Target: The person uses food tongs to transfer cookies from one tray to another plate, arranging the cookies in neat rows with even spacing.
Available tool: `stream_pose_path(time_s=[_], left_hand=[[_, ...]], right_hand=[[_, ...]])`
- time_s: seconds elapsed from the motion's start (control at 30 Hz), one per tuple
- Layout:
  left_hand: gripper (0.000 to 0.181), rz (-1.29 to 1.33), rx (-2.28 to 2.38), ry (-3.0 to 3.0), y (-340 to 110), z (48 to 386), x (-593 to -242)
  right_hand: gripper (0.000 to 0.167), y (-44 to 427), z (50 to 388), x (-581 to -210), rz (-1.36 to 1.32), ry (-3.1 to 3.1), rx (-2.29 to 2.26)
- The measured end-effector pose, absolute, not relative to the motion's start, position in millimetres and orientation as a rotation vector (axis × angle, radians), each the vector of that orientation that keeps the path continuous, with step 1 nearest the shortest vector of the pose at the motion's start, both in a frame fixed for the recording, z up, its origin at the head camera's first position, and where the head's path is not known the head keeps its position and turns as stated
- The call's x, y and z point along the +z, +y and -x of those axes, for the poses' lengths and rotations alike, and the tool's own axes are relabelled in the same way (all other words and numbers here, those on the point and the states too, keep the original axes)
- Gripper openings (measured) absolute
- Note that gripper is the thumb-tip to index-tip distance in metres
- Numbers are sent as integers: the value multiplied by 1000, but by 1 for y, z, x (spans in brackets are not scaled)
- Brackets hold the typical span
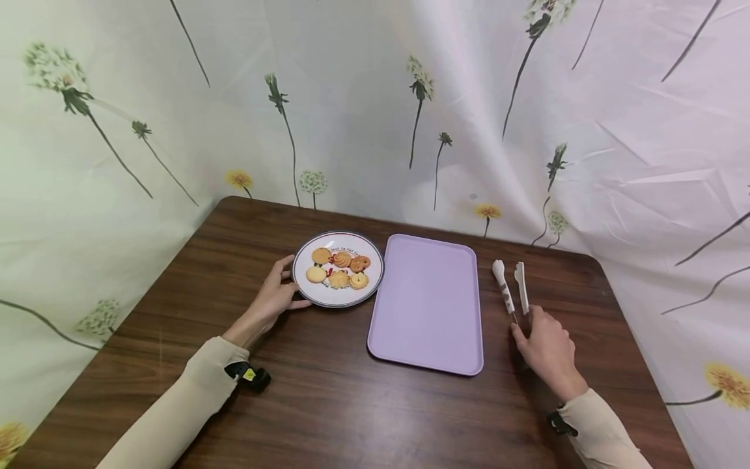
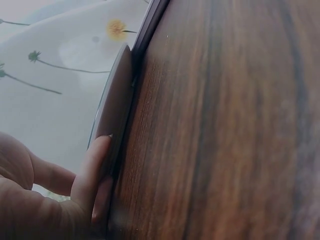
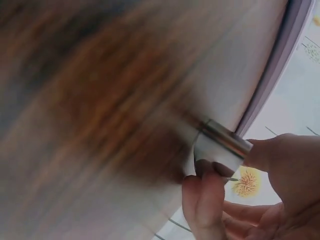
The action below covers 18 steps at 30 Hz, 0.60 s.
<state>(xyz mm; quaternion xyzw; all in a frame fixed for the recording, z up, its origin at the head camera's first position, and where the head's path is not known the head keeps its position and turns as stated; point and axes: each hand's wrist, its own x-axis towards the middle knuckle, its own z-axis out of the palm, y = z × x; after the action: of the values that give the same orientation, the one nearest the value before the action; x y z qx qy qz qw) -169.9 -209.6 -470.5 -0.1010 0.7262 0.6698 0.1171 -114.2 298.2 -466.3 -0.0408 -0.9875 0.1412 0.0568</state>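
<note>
A round white plate (image 1: 305, 260) with a dark rim and printed lettering carries several cookies (image 1: 338, 279). My left hand (image 1: 275, 292) grips its left edge, the thumb near the front and the other fingers farther back. From the left wrist, the plate (image 2: 116, 95) shows edge-on with a finger against its side. On the right, my right hand (image 1: 549, 348) pinches the near end of a pair of food tongs (image 1: 504, 286). Their white patterned arms point away from me, spread apart. In the right wrist view the tongs' bent metal end (image 3: 222, 147) sits between thumb and fingers.
A lavender rectangular tray (image 1: 428, 303) lies between plate and tongs, its left edge close beside the plate. Everything stands on a dark wood-grain table (image 1: 328, 397). A pale cloth with dandelion prints (image 1: 363, 117) hangs behind the table and at its sides.
</note>
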Motion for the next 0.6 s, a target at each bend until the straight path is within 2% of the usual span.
stream_pose_path(time_s=[0.23,0.43,0.6], left_hand=[[74,294,1953,2112,-212,173,-470],[70,290,1881,2174,-217,175,-466],[71,214,1623,2442,-227,172,-458]], right_hand=[[71,296,111,-464,113,-3007,402],[69,294,109,-461,36,-2892,412],[64,286,108,-461,-83,-2795,476]])
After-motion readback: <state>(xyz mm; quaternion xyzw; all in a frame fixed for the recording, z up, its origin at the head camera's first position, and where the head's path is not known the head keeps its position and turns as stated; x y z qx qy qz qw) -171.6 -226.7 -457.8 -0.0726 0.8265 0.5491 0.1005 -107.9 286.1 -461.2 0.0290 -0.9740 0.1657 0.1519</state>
